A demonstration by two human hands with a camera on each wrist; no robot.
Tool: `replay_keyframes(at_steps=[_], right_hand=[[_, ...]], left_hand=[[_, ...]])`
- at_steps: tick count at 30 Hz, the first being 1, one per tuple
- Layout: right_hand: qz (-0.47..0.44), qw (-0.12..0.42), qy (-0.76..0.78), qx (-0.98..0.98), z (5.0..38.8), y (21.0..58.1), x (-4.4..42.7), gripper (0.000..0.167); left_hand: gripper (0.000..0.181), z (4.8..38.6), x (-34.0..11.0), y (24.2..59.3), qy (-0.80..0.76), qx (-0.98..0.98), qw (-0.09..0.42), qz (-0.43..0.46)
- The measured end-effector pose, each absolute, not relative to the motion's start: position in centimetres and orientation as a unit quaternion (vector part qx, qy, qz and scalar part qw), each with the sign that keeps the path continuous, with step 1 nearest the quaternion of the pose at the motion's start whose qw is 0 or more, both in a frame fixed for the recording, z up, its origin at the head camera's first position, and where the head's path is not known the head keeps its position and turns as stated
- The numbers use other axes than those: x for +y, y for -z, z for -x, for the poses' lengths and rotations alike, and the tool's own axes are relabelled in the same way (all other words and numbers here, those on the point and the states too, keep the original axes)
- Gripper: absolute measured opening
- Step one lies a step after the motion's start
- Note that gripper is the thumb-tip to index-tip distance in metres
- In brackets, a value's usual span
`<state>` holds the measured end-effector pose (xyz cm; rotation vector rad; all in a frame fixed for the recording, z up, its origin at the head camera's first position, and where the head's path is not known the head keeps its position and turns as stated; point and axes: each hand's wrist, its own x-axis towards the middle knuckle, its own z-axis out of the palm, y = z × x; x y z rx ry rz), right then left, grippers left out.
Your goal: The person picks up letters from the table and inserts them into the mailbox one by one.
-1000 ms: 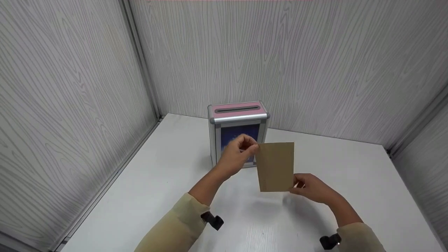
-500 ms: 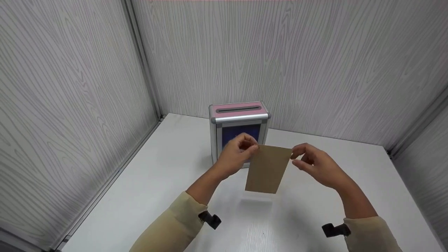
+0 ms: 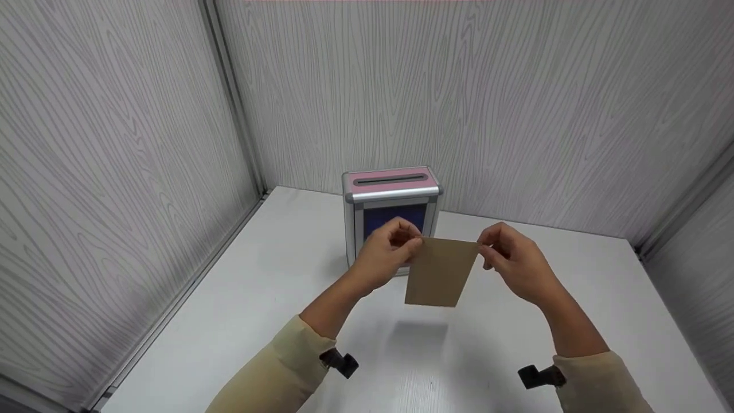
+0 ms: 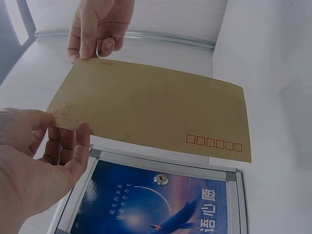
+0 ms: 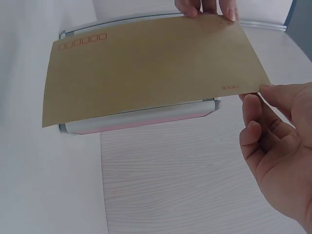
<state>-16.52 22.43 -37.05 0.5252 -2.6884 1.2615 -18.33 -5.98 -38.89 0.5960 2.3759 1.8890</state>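
A brown paper envelope [image 3: 440, 272] hangs in the air over the table, in front of the box. Printed red squares show on its face in both wrist views. My left hand [image 3: 385, 254] pinches its upper left corner between thumb and fingers. At the upper right corner my right hand [image 3: 515, 261] pinches the paper too. Behind them stands a box [image 3: 395, 189] with a pink top, a dark slot and a silver frame. Its blue poster front [image 4: 151, 200] and a small round lock [image 4: 161, 179] show in the left wrist view; in the head view the left hand and envelope partly hide the front.
The box stands on a white table [image 3: 275, 258], close to the grey wood-grain back wall [image 3: 487, 103]. A side wall [image 3: 103, 172] rises along the left, and another [image 3: 699, 275] along the right.
My right hand has risen from the envelope's lower right corner to the upper right one and now pinches it. The envelope has tilted and shifted slightly left. The left hand keeps its hold.
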Motion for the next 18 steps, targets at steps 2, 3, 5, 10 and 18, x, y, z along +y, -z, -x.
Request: replay_keyframes(at_steps=[2,3,5,10,18], right_hand=[[-0.174,0.069,-0.426,-0.885,16.5,36.9,22.1,0.011],[-0.174,0.072,-0.429,-0.883,16.5,36.7,22.0,0.011],[-0.175,0.073,-0.437,-0.879,16.6,36.4,21.6,0.010],[-0.185,0.087,-0.443,-0.873,16.8,35.0,20.9,0.010],[-0.227,0.160,-0.445,-0.851,17.1,31.8,19.6,0.011]], left_hand=[[0.014,18.3,-6.1,38.6,-0.609,0.768,0.019,-0.194],[0.014,18.2,-6.2,38.4,-0.609,0.769,0.016,-0.195],[0.014,18.1,-6.4,38.0,-0.606,0.770,0.009,-0.200],[0.016,17.7,-7.0,36.5,-0.595,0.773,-0.010,-0.221],[0.018,17.2,-7.7,33.2,-0.594,0.770,-0.062,-0.225]])
